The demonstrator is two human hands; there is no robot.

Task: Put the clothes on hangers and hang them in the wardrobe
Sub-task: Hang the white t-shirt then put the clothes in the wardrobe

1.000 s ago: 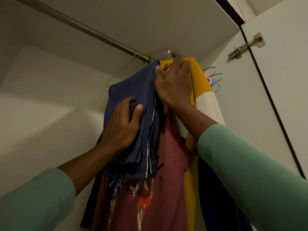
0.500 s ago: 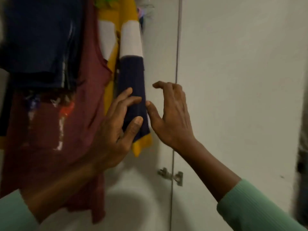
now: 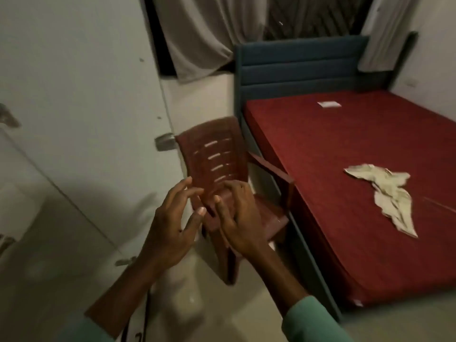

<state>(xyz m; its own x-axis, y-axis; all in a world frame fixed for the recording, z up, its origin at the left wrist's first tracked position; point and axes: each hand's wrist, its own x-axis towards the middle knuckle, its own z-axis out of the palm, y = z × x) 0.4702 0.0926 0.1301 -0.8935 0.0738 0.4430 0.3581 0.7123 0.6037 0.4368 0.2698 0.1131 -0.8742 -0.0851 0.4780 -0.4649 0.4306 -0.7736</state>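
1. Currently the one piece of clothing in view, a pale garment [image 3: 387,196], lies crumpled on the red mattress [image 3: 320,144], toward its right side and away from the near edge.
2. Handling, as a judgement: the garment appears thin, soft and light. Expect it to hang limp when lifted and to give no stiffness. It is unlikely to slip or to be damaged by a firm pinch.
3. Hold point: the creases hide which end is the collar and which the hem. Lift the garment by one edge, shake it out, then take it at the shoulders or neck opening so that a hanger can enter.
4. No hanger is visible in this view, so one must be fetched before the garment can go on the rail.
5. Left hand [image 3: 170,233]: raised in front of the body, fingers spread and relaxed, holding nothing.
6. Right hand [image 3: 241,223]: just beside the left, fingers loosely bent, holding nothing. Both hands are well apart from the garment.
7. A brown plastic chair [image 3: 212,149] stands behind the hands, between the white wardrobe door [image 3: 74,95] on the left and the bed. Reaching the garment calls for a step to the right, round this chair.
8. Behind the bed stand a blue padded headboard [image 3: 296,65] and a grey curtain [image 3: 197,33].
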